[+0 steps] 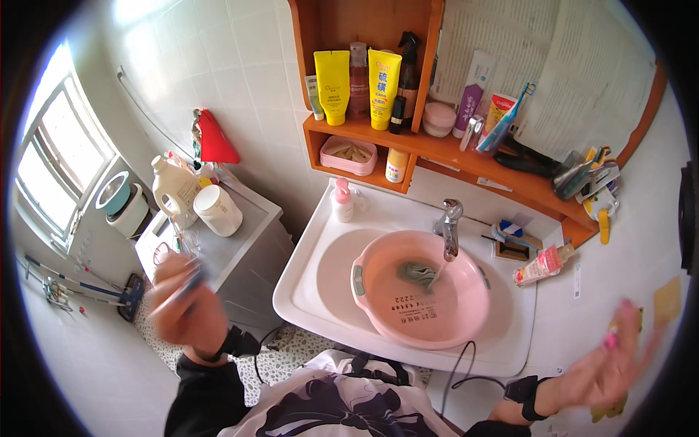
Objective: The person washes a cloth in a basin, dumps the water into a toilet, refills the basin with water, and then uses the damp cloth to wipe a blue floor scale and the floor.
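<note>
A round basin [378, 320] of smooth pink plastic, with grey grips at its rim, sits in the glossy white sink [302, 302] under a curved chrome faucet [451, 226]; a crumpled, soft-looking grey-green cloth [417, 274] lies in its shallow water. The left hand [186, 306], blurred, is raised left of the sink with fingers curled around a dark smear; whether it grips something I cannot tell. The right hand [593, 375], near the pale wall [597, 291], is open, fingers spread, a small pink spot showing at them. Both wrists wear black straps [237, 342].
</note>
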Action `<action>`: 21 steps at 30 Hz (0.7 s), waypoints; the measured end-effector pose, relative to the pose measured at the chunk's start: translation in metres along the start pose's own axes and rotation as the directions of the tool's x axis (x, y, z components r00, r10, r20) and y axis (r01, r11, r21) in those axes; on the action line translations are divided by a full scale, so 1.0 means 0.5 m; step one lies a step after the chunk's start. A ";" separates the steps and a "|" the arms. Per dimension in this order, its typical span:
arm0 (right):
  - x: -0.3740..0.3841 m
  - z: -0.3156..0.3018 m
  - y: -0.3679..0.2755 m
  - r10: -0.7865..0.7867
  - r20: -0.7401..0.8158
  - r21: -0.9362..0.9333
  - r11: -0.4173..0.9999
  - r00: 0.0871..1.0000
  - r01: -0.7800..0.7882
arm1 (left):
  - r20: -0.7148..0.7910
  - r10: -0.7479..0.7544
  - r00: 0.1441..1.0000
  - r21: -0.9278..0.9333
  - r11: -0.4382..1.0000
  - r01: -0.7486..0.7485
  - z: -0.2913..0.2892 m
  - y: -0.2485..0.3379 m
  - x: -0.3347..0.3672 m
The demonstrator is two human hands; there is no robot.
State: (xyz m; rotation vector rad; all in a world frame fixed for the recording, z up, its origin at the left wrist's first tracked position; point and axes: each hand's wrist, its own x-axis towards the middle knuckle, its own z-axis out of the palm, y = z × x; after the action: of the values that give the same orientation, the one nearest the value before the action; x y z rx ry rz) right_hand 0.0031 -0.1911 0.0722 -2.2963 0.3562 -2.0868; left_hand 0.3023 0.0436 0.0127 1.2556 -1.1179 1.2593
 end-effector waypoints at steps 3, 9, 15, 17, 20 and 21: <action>-0.136 -0.036 0.105 0.472 0.248 -0.051 0.879 0.846 -0.475 | 0.526 -0.339 0.780 0.210 0.940 0.268 -0.030 -0.049 -0.130; -0.464 -0.178 0.202 0.876 0.415 -0.818 0.478 0.248 -0.319 | 0.636 -0.769 0.065 0.466 0.450 0.762 -0.128 -0.053 -0.479; -0.591 -0.180 0.184 0.881 0.434 -0.830 0.472 0.188 -0.298 | 0.816 -0.551 -0.175 0.567 0.705 0.426 -0.100 -0.006 -0.526; -0.587 -0.172 0.183 0.895 0.411 -0.796 0.444 0.173 -0.411 | 0.807 -0.566 -0.169 0.584 0.720 0.376 -0.110 -0.003 -0.562; -0.581 -0.171 0.181 0.917 0.372 -0.736 0.385 0.141 -0.557 | 0.806 -0.570 -0.160 0.588 0.739 0.329 -0.113 -0.006 -0.572; -0.579 -0.174 0.178 0.927 0.356 -0.711 0.352 0.120 -0.608 | 0.811 -0.562 -0.162 0.581 0.743 0.334 -0.113 -0.005 -0.565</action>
State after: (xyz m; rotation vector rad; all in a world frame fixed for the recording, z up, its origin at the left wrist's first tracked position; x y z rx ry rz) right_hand -0.1198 -0.2134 -0.2170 -1.9926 1.6372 -0.4415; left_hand 0.2910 0.0893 -0.2716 2.5600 -1.1785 -0.4387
